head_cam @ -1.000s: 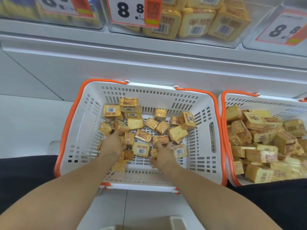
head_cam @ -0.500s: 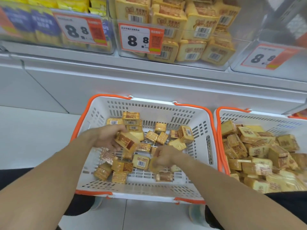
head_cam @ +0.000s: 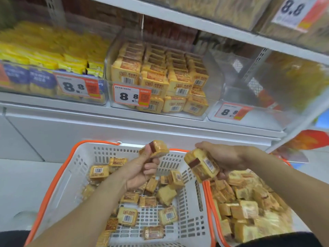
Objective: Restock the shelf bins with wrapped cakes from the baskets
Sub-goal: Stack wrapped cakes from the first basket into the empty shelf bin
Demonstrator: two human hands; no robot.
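Both the left hand point(head_cam: 142, 172) and right hand point(head_cam: 222, 157) grip cakes (one apiece, it seems) below the bin point(head_cam: 211, 82), the left more directly beneath.

Four price tags read "8.8": one on the left bin of yellow packets point(head_cam: 77, 87), one on the middle bin of wrapped cakes point(head_cam: 132, 96), one on the clear right bin point(head_cam: 231, 112), one on the upper shelf point(head_cam: 294, 10). Barcodes on the cake wrappers point(head_cam: 127, 80) and all smaller print are too blurred to read.
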